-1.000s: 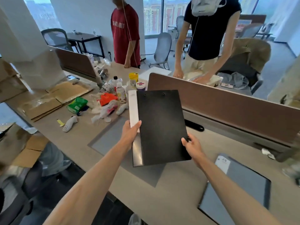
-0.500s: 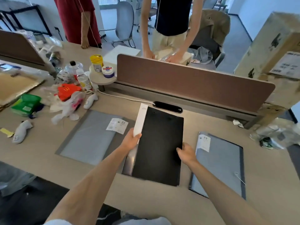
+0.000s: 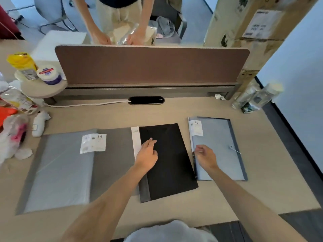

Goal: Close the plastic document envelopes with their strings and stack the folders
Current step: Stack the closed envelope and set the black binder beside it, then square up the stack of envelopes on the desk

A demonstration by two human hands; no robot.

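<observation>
A black folder (image 3: 170,165) with a white spine label lies flat on the desk in the middle. My left hand (image 3: 147,153) rests on its left part with loosely extended fingers. My right hand (image 3: 206,156) hovers over the left edge of a blue-grey plastic envelope (image 3: 220,147), fingers loosely curled and holding nothing. That envelope has a white "20" label and a string with a button on its right side. A larger grey envelope (image 3: 61,170) with a "20" label lies open to the left, partly under the black folder.
A brown divider panel (image 3: 150,65) runs across the desk behind the folders, with a person's hands working beyond it. Bottles (image 3: 257,98) stand at the right, cardboard boxes (image 3: 253,32) behind them. Jars, wrappers and white plastic items (image 3: 21,109) clutter the left.
The black folder went from being held up in both hands to lying flat on the desk. Both hands let go of it; the right hand moved over to the blue-grey envelope.
</observation>
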